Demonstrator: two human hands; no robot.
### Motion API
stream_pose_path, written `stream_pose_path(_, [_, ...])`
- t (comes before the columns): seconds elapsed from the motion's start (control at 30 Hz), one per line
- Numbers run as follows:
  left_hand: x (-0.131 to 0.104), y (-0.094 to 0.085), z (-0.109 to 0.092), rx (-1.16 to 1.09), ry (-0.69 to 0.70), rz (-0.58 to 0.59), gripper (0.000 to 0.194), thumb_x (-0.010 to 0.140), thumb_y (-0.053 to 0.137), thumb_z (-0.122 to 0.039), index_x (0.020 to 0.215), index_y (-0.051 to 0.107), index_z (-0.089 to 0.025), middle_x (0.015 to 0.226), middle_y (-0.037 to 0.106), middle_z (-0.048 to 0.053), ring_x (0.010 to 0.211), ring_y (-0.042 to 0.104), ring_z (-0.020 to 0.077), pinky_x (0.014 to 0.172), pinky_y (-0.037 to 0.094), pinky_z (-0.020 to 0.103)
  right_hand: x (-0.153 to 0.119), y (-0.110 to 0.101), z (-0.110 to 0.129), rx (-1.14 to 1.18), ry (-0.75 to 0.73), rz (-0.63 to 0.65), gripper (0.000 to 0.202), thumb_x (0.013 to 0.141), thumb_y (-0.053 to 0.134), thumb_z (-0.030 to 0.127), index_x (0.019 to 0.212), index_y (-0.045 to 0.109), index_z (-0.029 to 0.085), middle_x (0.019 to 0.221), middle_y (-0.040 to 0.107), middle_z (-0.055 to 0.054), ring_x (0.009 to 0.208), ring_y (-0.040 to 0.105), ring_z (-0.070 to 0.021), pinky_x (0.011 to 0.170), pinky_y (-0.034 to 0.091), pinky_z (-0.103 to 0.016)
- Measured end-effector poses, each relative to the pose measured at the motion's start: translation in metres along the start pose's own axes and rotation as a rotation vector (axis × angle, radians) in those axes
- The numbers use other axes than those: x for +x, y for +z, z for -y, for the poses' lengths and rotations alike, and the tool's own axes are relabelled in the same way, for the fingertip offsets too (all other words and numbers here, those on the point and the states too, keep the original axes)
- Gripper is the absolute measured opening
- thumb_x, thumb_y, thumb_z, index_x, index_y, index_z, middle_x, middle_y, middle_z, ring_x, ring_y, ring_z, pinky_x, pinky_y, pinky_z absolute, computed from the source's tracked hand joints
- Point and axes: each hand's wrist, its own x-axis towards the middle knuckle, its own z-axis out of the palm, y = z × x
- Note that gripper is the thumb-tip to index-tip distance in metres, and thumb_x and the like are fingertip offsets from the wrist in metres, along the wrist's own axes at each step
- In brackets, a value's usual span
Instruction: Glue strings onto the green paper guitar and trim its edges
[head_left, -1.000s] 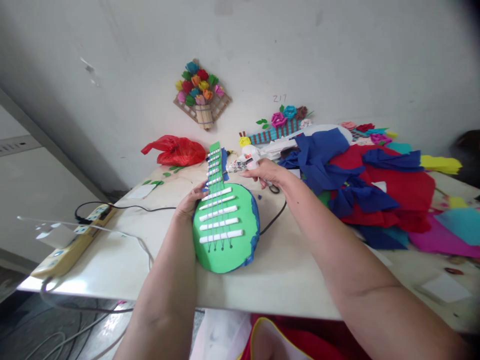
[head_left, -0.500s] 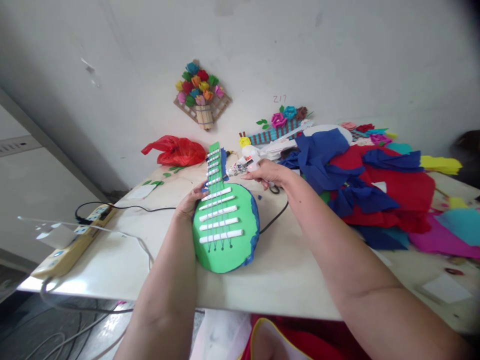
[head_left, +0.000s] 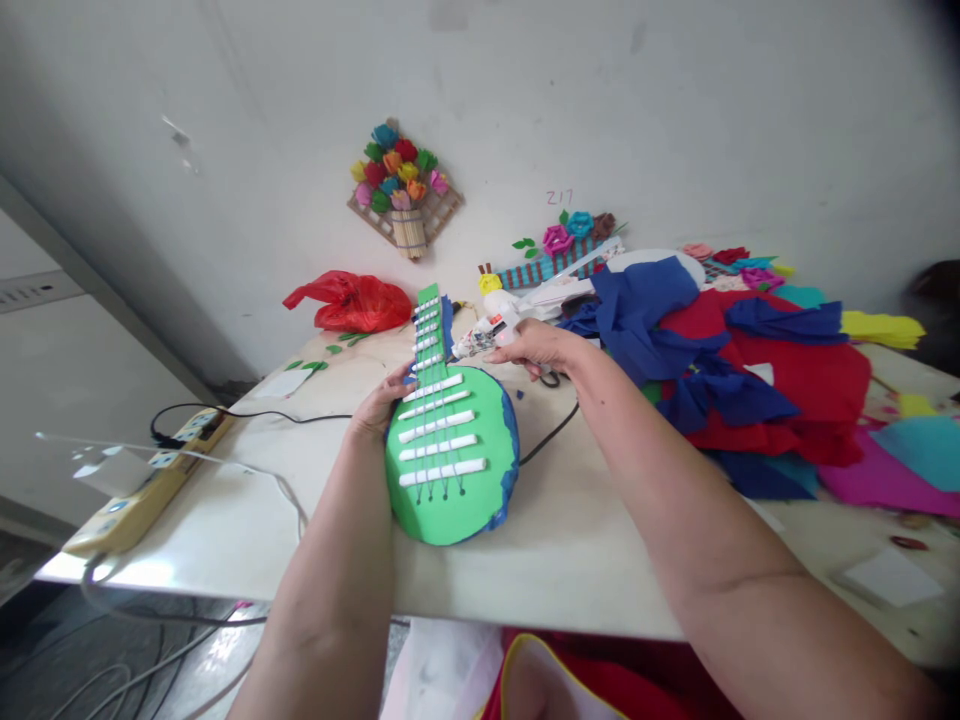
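My left hand [head_left: 379, 403] grips the left edge of a green craft lute [head_left: 435, 520], around where its neck meets the round body. White bars and thin strings cross the lute's front, and blue material shows along its right edge. In my right hand [head_left: 541, 345] is a white hot glue gun [head_left: 506, 326], its nozzle end pointing left at the right side of the lute's neck. A blue strip [head_left: 448, 322] stands beside that neck. Whether the nozzle touches the lute I cannot tell. Part of the glue gun is hidden by my fingers.
Red cloth-like sheets [head_left: 810, 370] and blue pieces [head_left: 637, 300] pile up at the right. A red plastic bag [head_left: 360, 303] lies behind the lute. At the left, a power strip [head_left: 154, 485] has cords, and a black cable [head_left: 551, 435] runs beneath the lute.
My right hand and the glue gun have shifted very slightly to the left along the lute's neck. My left hand and the lute stay in place.
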Motion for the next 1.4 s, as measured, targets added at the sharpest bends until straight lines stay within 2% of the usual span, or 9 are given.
stream_pose_path(0.43, [0.0012,-0.0024,0.0013,0.02,0.003,0.023,0.068,0.06,0.071,-0.016,0.125,0.049,-0.013,0.105,0.067,0.012,0.096,0.063,0.0302,0.09,0.047,0.043,0.0019,0.0002,-0.0011,-0.001,-0.007,-0.063,0.028,0.067,0.073,0.029,0.07,0.049,0.016,0.041,0.038,0.01,0.03,0.031,-0.0028,0.029,0.031,-0.017])
stream_pose_path(0.8, [0.0013,-0.0019,0.0016,0.026,0.007,0.017,0.066,0.06,0.071,-0.015,0.123,0.051,-0.014,0.102,0.068,0.01,0.091,0.066,0.0267,0.086,0.05,0.038,0.0015,-0.0011,-0.0006,0.005,-0.01,-0.013,0.031,0.066,0.073,0.038,0.074,0.055,0.013,0.047,0.053,0.005,0.03,0.036,-0.0033,0.029,0.031,-0.017])
stream_pose_path(1.0, [-0.0001,0.002,-0.0004,0.024,0.002,0.006,0.067,0.058,0.072,-0.016,0.122,0.052,-0.013,0.103,0.068,0.011,0.095,0.064,0.0294,0.091,0.047,0.041,0.0015,-0.0003,-0.0007,-0.036,0.001,-0.016,0.039,0.063,0.073,0.047,0.073,0.054,0.014,0.046,0.049,0.006,0.031,0.035,-0.0029,0.029,0.031,-0.017])
stream_pose_path(1.4, [0.0003,-0.0002,0.0005,0.024,0.005,0.018,0.069,0.06,0.071,-0.016,0.125,0.049,-0.013,0.105,0.067,0.012,0.096,0.064,0.0293,0.091,0.046,0.042,0.0013,-0.0015,-0.001,-0.048,-0.002,-0.009,0.04,0.06,0.076,0.044,0.067,0.049,0.016,0.044,0.042,0.008,0.031,0.033,-0.0032,0.029,0.031,-0.019])
